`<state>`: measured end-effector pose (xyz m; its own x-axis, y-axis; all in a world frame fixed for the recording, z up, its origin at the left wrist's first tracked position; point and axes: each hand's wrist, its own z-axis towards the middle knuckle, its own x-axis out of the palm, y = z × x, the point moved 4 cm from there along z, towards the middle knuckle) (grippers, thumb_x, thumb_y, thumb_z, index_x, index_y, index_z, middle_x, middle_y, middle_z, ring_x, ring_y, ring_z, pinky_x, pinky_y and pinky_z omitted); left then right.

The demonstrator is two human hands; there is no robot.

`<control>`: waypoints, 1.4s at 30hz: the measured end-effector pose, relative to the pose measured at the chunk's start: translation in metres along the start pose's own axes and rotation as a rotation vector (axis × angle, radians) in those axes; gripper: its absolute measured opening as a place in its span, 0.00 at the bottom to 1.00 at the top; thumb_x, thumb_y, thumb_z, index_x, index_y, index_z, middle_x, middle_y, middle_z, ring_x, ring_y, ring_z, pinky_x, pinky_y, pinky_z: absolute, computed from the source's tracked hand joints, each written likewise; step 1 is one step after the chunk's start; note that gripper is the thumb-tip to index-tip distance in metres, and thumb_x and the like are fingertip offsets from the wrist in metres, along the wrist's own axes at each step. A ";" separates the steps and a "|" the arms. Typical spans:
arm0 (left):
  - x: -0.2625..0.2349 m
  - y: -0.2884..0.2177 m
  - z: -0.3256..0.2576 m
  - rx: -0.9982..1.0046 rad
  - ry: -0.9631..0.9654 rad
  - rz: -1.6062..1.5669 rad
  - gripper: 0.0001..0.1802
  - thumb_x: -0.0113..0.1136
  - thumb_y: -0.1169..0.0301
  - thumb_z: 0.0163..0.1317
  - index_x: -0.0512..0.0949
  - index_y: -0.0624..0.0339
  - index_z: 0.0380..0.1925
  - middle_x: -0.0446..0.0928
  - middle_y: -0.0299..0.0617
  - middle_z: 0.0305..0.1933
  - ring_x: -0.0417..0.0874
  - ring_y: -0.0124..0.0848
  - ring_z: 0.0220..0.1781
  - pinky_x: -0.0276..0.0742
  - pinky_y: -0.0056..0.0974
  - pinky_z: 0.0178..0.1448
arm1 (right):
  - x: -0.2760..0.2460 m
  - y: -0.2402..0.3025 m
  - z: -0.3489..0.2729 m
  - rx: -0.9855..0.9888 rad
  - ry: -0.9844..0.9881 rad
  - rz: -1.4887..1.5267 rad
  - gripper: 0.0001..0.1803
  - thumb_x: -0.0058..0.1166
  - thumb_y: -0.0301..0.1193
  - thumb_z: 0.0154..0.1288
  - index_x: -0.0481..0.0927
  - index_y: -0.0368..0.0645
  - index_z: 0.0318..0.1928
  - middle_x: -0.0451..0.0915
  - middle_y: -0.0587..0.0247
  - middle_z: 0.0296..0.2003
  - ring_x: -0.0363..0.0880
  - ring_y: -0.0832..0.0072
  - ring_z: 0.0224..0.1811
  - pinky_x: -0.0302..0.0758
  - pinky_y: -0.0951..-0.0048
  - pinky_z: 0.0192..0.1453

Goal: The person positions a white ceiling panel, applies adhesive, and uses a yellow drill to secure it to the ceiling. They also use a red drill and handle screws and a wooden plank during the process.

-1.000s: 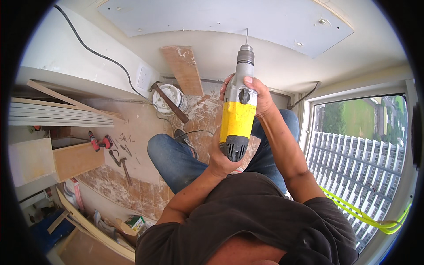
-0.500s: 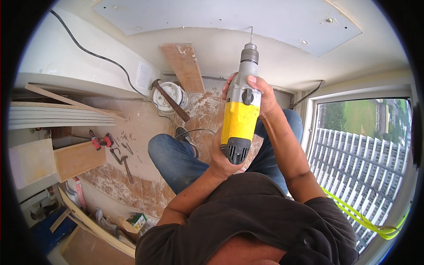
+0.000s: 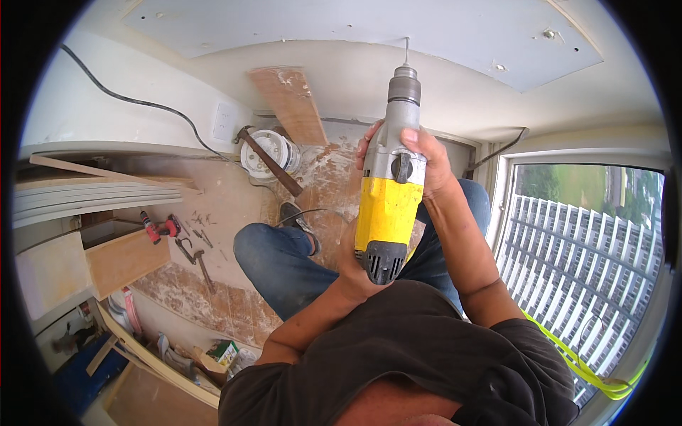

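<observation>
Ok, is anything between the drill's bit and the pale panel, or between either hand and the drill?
Nothing visible: the left hand and right hand hold the drill directly, and the bit ends about at the lower edge of the pale panel; contact is unclear.

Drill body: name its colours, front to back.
The drill body is grey, yellow, then black, clearest in the head view.

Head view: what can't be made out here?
All in the head view:
Left hand: fingers hidden behind the yellow drill.
Right hand: some fingers hidden behind it too.
Drill bit: tip too small to tell whether it enters the pale panel.
Panel: upper part cut off by the picture's edge.
Small pieces on the floor: too small to identify.
</observation>
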<state>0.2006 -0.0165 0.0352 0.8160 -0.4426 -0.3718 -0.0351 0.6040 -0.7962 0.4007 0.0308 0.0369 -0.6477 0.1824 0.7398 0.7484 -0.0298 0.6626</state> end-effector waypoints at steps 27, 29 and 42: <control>0.013 0.003 0.008 0.042 0.011 0.323 0.42 0.83 0.65 0.53 0.69 0.75 0.62 0.78 0.56 0.55 0.86 0.47 0.52 0.82 0.42 0.54 | -0.005 0.016 0.011 0.061 -0.082 -0.007 0.32 0.65 0.49 0.56 0.82 0.30 0.48 0.85 0.46 0.40 0.86 0.62 0.41 0.84 0.63 0.47; 0.013 0.003 0.007 0.040 0.027 0.317 0.42 0.83 0.65 0.54 0.70 0.75 0.62 0.78 0.56 0.56 0.86 0.48 0.52 0.82 0.43 0.55 | -0.006 0.016 0.012 0.068 -0.085 -0.026 0.34 0.65 0.50 0.55 0.81 0.30 0.49 0.85 0.44 0.41 0.87 0.60 0.41 0.85 0.60 0.46; 0.014 0.016 -0.015 -0.013 0.150 0.361 0.30 0.73 0.64 0.50 0.82 0.59 0.57 0.82 0.45 0.59 0.78 0.49 0.61 0.66 0.50 0.65 | -0.007 0.017 0.013 0.086 -0.109 -0.062 0.36 0.66 0.51 0.52 0.81 0.29 0.48 0.85 0.44 0.40 0.88 0.58 0.40 0.86 0.59 0.45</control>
<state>0.2024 -0.0233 0.0105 0.6566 -0.2958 -0.6939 -0.3125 0.7306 -0.6071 0.4198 0.0414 0.0419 -0.6774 0.2867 0.6774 0.7197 0.0679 0.6910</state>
